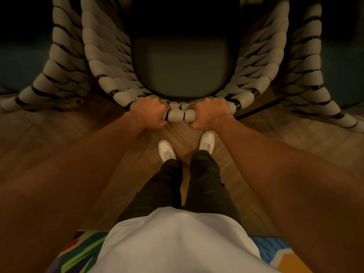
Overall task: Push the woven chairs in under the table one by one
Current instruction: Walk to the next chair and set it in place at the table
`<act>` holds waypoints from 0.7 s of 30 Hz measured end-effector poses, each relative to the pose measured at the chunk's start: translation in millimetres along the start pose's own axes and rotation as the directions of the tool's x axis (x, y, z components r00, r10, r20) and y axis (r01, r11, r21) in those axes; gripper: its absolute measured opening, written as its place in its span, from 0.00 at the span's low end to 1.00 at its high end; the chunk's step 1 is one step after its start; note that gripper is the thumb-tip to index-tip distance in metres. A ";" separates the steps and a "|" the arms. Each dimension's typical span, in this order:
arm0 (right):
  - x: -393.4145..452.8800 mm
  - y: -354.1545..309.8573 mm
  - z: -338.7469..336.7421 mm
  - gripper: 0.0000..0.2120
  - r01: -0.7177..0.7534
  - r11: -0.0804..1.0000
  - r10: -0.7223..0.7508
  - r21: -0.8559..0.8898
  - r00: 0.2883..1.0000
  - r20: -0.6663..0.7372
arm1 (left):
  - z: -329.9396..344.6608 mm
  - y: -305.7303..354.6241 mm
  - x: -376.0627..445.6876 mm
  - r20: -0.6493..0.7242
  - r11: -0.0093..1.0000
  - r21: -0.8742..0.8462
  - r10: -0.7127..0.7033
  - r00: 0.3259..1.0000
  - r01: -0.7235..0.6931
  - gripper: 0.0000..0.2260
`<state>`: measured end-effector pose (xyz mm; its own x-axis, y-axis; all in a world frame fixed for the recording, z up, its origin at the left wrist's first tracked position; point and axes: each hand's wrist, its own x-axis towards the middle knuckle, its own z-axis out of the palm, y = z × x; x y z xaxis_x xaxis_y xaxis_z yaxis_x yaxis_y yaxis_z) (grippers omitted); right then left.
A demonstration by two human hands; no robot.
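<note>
- Two hands on one chair back; three woven chairs in view, taken left to right below.
- Left neighbour chair: its woven side runs up the left of the view, just beside the middle chair's left flank. Little slack on that side.
- Left hand: fingers curled over the top rail of the middle chair, clamped on the rope wrap just left of the rail's centre.
- Middle chair: directly ahead of the person, dark seat cushion beyond the rail, woven sides fanning up and away. Its front-to-back axis points straight away from the grip, into the dark at the top of the view.
- Table: not made out; only blackness past the cushion. How far the seat already sits under it cannot be told.
- Right hand: likewise wrapped round the rail, just right of centre. Both hands equally near, a short stretch of rail bare between them.
- Right neighbour chair: close beside the middle chair's right flank, so the lane is narrow on both sides.
- Judgement: the push should go dead straight forward; any skew risks rubbing a neighbour's weave.
- Floor: bare wood around the white shoes, room to step forward; a coloured rug lies behind.
</note>
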<state>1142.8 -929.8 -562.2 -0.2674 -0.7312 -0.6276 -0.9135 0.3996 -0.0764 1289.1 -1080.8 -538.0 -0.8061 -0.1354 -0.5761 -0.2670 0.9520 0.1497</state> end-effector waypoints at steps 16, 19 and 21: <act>-8.9 3.1 5.7 0.22 0.023 0.999 -0.022 0.039 1.000 -0.014 | 14.9 8.3 -0.1 -0.026 0.995 0.024 -0.093 0.995 0.094 0.23; -11.0 0.0 4.0 0.22 0.005 0.997 -0.006 0.077 1.000 0.016 | 17.6 12.7 -0.7 -0.035 0.989 0.019 -0.146 0.989 0.147 0.24; -12.3 -1.0 1.4 0.23 0.001 0.995 -0.006 0.102 0.999 0.042 | 19.3 16.6 -2.4 -0.047 0.981 0.014 -0.192 0.980 0.193 0.25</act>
<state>1147.4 -920.4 -555.4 -0.2488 -0.7094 -0.6594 -0.8780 0.4526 -0.1556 1296.7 -1059.3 -549.7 -0.7636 -0.3287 -0.5558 -0.4103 0.9116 0.0246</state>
